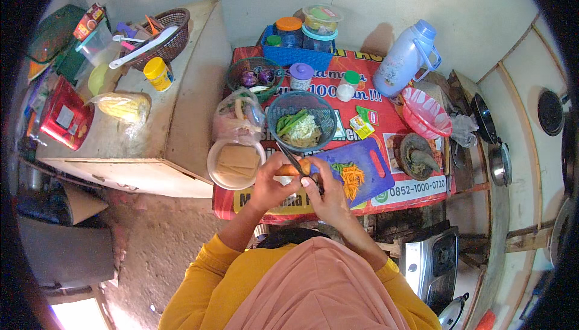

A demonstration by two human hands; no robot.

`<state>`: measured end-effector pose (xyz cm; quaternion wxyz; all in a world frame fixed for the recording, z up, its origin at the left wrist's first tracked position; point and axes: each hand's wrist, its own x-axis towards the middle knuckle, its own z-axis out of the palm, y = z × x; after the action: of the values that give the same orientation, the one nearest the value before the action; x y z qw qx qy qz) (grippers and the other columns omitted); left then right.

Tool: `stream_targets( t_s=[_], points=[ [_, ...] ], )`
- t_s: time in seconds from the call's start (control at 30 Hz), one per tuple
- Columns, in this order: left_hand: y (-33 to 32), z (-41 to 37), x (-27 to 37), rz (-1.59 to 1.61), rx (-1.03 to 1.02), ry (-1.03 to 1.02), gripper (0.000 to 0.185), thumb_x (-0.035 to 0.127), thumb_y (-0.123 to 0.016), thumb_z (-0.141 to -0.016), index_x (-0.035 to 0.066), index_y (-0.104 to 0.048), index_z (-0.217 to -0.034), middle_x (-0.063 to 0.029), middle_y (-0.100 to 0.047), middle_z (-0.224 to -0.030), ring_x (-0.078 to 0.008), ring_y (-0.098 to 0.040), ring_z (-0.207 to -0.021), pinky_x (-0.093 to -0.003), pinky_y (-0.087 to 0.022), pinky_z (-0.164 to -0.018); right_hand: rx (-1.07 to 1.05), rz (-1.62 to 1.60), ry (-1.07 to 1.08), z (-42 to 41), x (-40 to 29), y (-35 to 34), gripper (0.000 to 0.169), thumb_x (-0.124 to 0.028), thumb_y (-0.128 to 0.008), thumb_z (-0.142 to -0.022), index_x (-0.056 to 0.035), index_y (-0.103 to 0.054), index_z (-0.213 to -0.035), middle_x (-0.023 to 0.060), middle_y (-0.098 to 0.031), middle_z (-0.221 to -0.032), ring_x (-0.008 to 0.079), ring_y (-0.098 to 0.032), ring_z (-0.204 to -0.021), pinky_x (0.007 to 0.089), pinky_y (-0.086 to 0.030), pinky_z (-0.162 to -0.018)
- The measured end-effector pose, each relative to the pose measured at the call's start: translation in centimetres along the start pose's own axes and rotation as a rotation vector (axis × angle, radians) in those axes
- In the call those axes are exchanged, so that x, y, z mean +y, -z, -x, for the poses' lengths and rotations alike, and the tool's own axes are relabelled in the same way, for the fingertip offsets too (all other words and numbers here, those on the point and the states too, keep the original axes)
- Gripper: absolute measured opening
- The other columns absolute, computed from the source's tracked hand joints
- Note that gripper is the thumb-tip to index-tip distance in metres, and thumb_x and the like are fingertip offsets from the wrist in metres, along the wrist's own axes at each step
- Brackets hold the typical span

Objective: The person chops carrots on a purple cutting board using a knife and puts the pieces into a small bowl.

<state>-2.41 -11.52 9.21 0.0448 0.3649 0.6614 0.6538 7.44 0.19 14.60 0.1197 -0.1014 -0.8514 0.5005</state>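
My left hand (270, 183) grips an orange piece of carrot (286, 170). In my right hand (326, 193) is a knife (291, 158), its dark blade lying across the carrot and pointing away from me. My fingers cover most of its handle. Just right of my hands, a purple cutting board (373, 174) carries orange shreds, probably carrot (353, 181), and some cut green pieces (340, 166). Beyond my hands stands a blue-green colander (329, 104) with green vegetables (291, 122) and pale shredded vegetable (305, 132). A white bowl (212, 174) of flat tan slabs (237, 160) sits by my left hand.
A plastic bag (237, 115) and a basket of purple vegetables (257, 78) stand at the table's left. To the right are a stone mortar (416, 158), a pink basket (425, 113) and a blue thermos (402, 61). A wooden cabinet (190, 90) adjoins the left; a stove (432, 266) stands low right.
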Motion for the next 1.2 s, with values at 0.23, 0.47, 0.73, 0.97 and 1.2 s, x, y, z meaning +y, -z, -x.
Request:
stream_targets(
  t_s=[0.23, 0.47, 0.73, 0.97, 1.2],
  points=[
    [2.2, 0.0, 1.5, 0.280, -0.082, 0.198, 0.029, 0.000, -0.062, -0.071, 0.001, -0.053, -0.098, -0.0049, -0.056, -0.092, -0.0101, -0.054, -0.087, -0.0261, -0.044, -0.079, -0.025, 0.046, 0.056, -1.3, -0.7, -1.1, 0.034, -0.023, -0.050, -0.085, -0.0060, -0.041, -0.113, 0.0194, -0.056, -0.087, 0.0368, -0.057, -0.079, 0.0396, -0.045, -0.065],
    [3.9, 0.4, -0.1, 0.432, -0.099, 0.235, 0.028, 0.000, -0.061, -0.074, 0.000, -0.052, -0.102, -0.0044, -0.056, -0.095, -0.0108, -0.054, -0.089, -0.0257, -0.044, -0.080, -0.159, 0.155, 0.101, -2.9, 0.0, -1.5, 0.033, -0.026, -0.048, -0.085, -0.0061, -0.041, -0.110, 0.0222, -0.057, -0.089, 0.0417, -0.055, -0.083, 0.0449, -0.045, -0.064],
    [4.8, 0.7, -1.9, 0.570, -0.050, 0.259, 0.028, 0.002, -0.060, -0.076, 0.000, -0.051, -0.102, -0.0037, -0.055, -0.096, -0.0112, -0.052, -0.090, -0.0254, -0.041, -0.082, -0.225, 0.232, 0.288, -4.9, 1.0, -2.1, 0.032, -0.029, -0.047, -0.085, -0.0065, -0.041, -0.108, 0.0215, -0.058, -0.089, 0.0407, -0.055, -0.083, 0.0456, -0.045, -0.065],
    [6.1, 0.8, -3.0, 0.658, -0.056, 0.283, 0.027, 0.009, -0.059, -0.079, 0.002, -0.050, -0.104, -0.0042, -0.055, -0.097, -0.0110, -0.051, -0.089, -0.0256, -0.041, -0.080, -0.343, -0.409, -0.102, -7.2, 2.6, -2.6, 0.031, -0.035, -0.037, -0.091, -0.0079, -0.042, -0.106, -0.0005, -0.042, -0.061, 0.0090, -0.039, -0.046, 0.0222, -0.033, -0.040],
    [6.7, 0.9, -2.0, 0.746, 0.132, 0.339, 0.027, 0.020, -0.049, -0.087, 0.004, -0.047, -0.109, -0.0044, -0.055, -0.100, -0.0115, -0.051, -0.091, -0.0246, -0.040, -0.078, -0.322, -0.456, -0.164, -12.7, 3.0, -5.4, 0.029, -0.034, -0.035, -0.093, -0.0074, -0.045, -0.099, -0.0020, -0.036, -0.057, 0.0058, -0.030, -0.040, 0.0199, -0.026, -0.035]
  ],
)
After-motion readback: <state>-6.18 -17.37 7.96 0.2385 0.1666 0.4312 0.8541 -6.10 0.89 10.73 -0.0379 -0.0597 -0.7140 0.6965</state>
